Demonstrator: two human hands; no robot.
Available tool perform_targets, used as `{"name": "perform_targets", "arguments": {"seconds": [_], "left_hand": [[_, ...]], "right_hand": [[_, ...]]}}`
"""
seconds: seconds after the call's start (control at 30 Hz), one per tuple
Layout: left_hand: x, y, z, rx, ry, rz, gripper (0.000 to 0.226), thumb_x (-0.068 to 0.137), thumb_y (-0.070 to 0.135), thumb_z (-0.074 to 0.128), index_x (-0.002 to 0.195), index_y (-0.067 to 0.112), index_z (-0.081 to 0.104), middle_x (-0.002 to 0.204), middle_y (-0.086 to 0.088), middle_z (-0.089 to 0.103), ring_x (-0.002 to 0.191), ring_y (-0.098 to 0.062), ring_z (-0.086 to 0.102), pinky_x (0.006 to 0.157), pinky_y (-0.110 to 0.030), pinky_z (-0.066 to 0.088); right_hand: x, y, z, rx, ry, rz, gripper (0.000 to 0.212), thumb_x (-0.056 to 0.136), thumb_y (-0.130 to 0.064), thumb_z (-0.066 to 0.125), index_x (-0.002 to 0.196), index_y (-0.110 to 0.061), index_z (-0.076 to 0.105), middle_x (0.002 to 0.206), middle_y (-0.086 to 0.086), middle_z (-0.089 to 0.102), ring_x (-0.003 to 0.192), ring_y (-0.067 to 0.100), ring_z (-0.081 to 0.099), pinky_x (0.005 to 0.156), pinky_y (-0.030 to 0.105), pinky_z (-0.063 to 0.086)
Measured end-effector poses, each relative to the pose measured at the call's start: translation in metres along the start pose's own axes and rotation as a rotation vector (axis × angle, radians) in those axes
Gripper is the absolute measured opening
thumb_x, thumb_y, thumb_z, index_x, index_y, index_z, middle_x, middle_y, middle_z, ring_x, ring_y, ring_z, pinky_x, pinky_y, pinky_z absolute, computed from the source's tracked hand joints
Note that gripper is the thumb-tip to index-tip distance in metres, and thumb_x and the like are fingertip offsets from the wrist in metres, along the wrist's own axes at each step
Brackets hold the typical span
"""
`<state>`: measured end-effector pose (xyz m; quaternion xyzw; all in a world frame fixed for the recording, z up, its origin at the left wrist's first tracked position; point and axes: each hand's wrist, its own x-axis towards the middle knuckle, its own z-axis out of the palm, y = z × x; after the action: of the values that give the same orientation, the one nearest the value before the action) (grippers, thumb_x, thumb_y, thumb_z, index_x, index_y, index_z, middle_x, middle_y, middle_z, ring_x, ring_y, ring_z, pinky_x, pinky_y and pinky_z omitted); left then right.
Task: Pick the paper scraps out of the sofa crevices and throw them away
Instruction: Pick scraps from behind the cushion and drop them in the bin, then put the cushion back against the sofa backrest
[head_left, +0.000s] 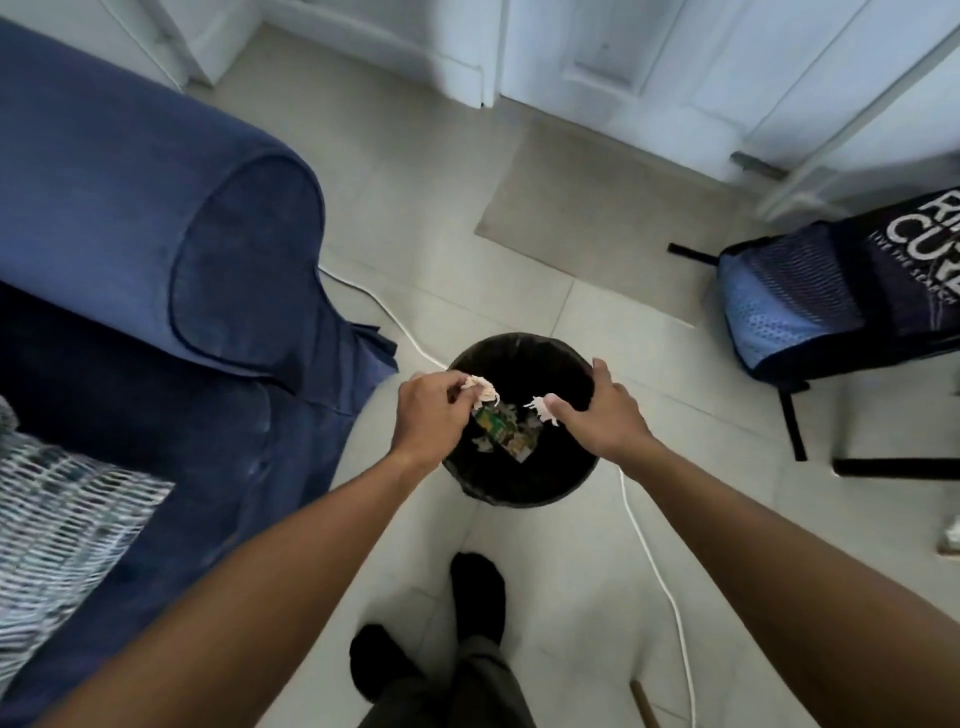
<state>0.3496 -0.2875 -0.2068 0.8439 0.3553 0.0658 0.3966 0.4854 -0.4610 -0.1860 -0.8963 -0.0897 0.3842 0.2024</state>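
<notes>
Pale floor tiles (545, 571) run under my feet, and I hold both hands over the black bin (519, 493) so whatever I let go drops inside. My left hand (431, 410) is curled round a crumpled wad of paper (480, 387). My right hand (597, 415) pinches a smaller scrap (543, 408) at the thumb, with the other fingers spread. Beneath them, torn bits and a green wrapper (493, 418) already lie in the bin. The blue sofa (156, 234) stands just left of my left hand, probably why the bin sits here.

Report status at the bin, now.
Left hand pinching paper scraps over the bin. Right hand over it too, scrap at the thumb, grip unclear. Nothing blocking the drop.
</notes>
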Motion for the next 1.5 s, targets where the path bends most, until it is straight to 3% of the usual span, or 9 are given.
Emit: {"name": "perform_targets", "arguments": {"seconds": [0.13, 0.3, 0.37, 0.43, 0.5, 0.63, 0.97, 1.3, 1.5], "left_hand": [[-0.006, -0.002, 0.013, 0.000, -0.074, -0.048, 0.021, 0.092, 0.032, 0.067, 0.103, 0.017, 0.077, 0.086, -0.006, 0.072, 0.086, -0.025, 0.062, 0.077, -0.036, 0.051], [-0.007, 0.001, 0.016, 0.030, -0.153, -0.068, 0.028, 0.091, 0.043, 0.066, 0.109, 0.023, 0.073, 0.092, -0.003, 0.072, 0.096, -0.025, 0.061, 0.084, -0.044, 0.053], [-0.006, 0.002, 0.016, 0.184, -0.303, -0.089, 0.058, 0.085, 0.063, 0.059, 0.132, 0.030, 0.058, 0.120, -0.004, 0.067, 0.118, -0.030, 0.052, 0.095, -0.043, 0.047], [-0.005, 0.001, 0.016, 0.371, -0.506, -0.129, 0.098, 0.075, 0.084, 0.044, 0.154, 0.033, 0.018, 0.159, -0.007, 0.030, 0.145, -0.036, 0.021, 0.110, -0.050, 0.029], [-0.004, 0.000, 0.016, 0.433, -0.579, -0.133, 0.111, 0.068, 0.095, 0.031, 0.154, 0.038, -0.008, 0.166, -0.006, -0.007, 0.150, -0.033, -0.013, 0.118, -0.056, 0.006], [0.001, 0.000, 0.011, 0.454, -0.520, -0.058, 0.110, 0.065, 0.100, 0.016, 0.152, 0.041, -0.016, 0.164, -0.005, -0.020, 0.146, -0.028, -0.029, 0.116, -0.055, -0.011], [0.025, 0.031, -0.051, 0.523, -0.397, 0.012, 0.105, 0.067, 0.098, 0.009, 0.154, 0.041, -0.009, 0.165, -0.003, -0.019, 0.147, -0.027, -0.028, 0.118, -0.055, -0.010], [0.066, 0.110, -0.204, 0.565, -0.152, 0.082, 0.100, 0.069, 0.097, 0.003, 0.153, 0.043, -0.008, 0.165, -0.001, -0.018, 0.147, -0.025, -0.027, 0.118, -0.053, -0.010], [0.070, 0.138, -0.325, 0.581, -0.007, 0.044, 0.101, 0.069, 0.097, 0.002, 0.153, 0.043, -0.011, 0.164, -0.001, -0.021, 0.146, -0.026, -0.029, 0.118, -0.054, -0.009]], "right_hand": [[0.005, 0.012, 0.002, -0.088, 0.041, 0.042, 0.098, 0.084, -0.079, 0.046, 0.158, -0.033, 0.002, 0.167, 0.009, 0.010, 0.150, 0.038, 0.017, 0.115, 0.062, 0.024], [0.007, 0.011, -0.008, -0.108, 0.083, 0.014, 0.095, 0.084, -0.082, 0.039, 0.158, -0.033, 0.003, 0.168, 0.008, 0.006, 0.153, 0.032, 0.008, 0.117, 0.062, 0.016], [0.008, 0.008, -0.010, -0.111, 0.102, 0.009, 0.095, 0.084, -0.082, 0.039, 0.158, -0.033, 0.005, 0.168, 0.008, 0.008, 0.153, 0.031, 0.008, 0.117, 0.062, 0.015], [0.009, 0.005, -0.012, -0.117, 0.116, 0.006, 0.096, 0.083, -0.082, 0.039, 0.158, -0.033, 0.006, 0.167, 0.007, 0.010, 0.153, 0.031, 0.008, 0.117, 0.062, 0.014], [0.009, 0.003, -0.012, -0.120, 0.122, -0.003, 0.097, 0.082, -0.083, 0.039, 0.157, -0.033, 0.007, 0.167, 0.007, 0.011, 0.153, 0.030, 0.007, 0.118, 0.062, 0.013], [0.009, -0.002, -0.013, -0.134, 0.122, -0.025, 0.099, 0.080, -0.086, 0.038, 0.157, -0.034, 0.006, 0.168, 0.007, 0.008, 0.154, 0.029, 0.004, 0.118, 0.062, 0.010], [-0.008, -0.044, -0.046, -0.331, 0.205, -0.169, 0.107, 0.070, -0.096, 0.018, 0.157, -0.036, 0.007, 0.168, 0.005, 0.007, 0.154, 0.030, -0.001, 0.118, 0.063, 0.004], [-0.054, -0.168, -0.142, -0.482, 0.371, -0.369, 0.108, 0.069, -0.099, 0.009, 0.158, -0.037, 0.008, 0.169, 0.007, 0.006, 0.154, 0.030, -0.002, 0.119, 0.062, 0.001], [-0.089, -0.270, -0.182, -0.525, 0.456, -0.500, 0.114, 0.063, -0.101, 0.004, 0.156, -0.036, 0.013, 0.166, 0.008, 0.015, 0.153, 0.034, 0.006, 0.117, 0.066, 0.009]]}}
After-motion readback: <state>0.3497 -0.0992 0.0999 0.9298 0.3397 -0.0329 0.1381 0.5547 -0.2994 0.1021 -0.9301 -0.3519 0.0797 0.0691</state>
